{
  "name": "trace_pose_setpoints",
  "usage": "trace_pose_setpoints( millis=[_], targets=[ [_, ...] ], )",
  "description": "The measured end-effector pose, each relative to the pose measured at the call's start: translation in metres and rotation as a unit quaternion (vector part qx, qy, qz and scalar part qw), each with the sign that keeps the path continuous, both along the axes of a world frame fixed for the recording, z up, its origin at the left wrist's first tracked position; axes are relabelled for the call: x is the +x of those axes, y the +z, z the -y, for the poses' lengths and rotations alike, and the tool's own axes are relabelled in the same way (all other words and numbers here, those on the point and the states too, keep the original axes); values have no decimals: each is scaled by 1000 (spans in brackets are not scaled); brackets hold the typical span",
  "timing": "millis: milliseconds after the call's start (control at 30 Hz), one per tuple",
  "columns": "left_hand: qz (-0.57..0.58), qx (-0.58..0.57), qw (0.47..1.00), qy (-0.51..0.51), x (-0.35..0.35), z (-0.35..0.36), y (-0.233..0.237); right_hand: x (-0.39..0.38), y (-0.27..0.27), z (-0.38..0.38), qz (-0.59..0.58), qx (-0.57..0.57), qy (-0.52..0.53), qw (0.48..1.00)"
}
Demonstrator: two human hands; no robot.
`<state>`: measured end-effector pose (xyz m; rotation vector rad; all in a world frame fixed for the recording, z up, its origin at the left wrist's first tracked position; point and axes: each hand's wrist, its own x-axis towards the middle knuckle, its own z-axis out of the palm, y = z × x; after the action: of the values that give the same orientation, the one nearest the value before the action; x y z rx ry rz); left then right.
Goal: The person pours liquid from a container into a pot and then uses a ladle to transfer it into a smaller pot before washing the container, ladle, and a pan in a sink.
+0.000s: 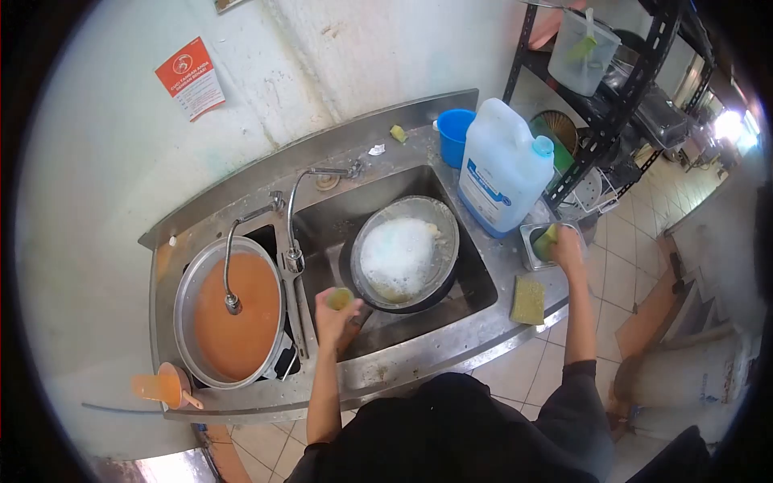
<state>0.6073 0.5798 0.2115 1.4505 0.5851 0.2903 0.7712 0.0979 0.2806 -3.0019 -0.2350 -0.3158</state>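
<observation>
My left hand (pixel 328 320) is closed around a small cup (pixel 340 299) that looks yellowish inside, over the front left part of the sink basin (pixel 386 334). In my right hand (pixel 568 246) is a green sponge (pixel 545 242), dipped into a small square metal container (pixel 529 237) on the right counter. Just in front of that container lies a flat, worn yellow-green scouring pad (pixel 527 300). Inside the basin sits a round metal bowl (pixel 447 266) with white foam (pixel 397 253) heaped in it.
A large pot (pixel 181 314) of orange-brown liquid stands left, under a tap (pixel 232 303). A second tap (pixel 294 258) hangs by the basin. Behind my right hand are a big jug of blue liquid (pixel 503 165), a blue mug (pixel 456 133) and a black rack (pixel 616 121). An orange scoop (pixel 165 388) lies far left.
</observation>
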Motion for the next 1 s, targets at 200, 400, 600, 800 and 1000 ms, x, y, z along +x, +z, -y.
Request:
trace_pose_setpoints(
  millis=[200, 400, 600, 800, 1000],
  targets=[
    [38, 182, 974, -132, 19, 73, 28, -49, 91, -113, 132, 332, 37, 933],
    [-26, 364, 916, -168, 39, 102, 19, -94, -21, -263, -12, 255, 218, 942],
    [-5, 263, 937, -228, 27, 69, 13, -100, -68, -280, -114, 385, 316, 859],
    [-21, 186, 943, -276, 27, 73, 30, -107, -33, -277, 81, 195, 332, 919],
    [9, 106, 928, -356, 29, 53, 35, -112, -19, -269, 41, 202, 374, 904]
  ],
)
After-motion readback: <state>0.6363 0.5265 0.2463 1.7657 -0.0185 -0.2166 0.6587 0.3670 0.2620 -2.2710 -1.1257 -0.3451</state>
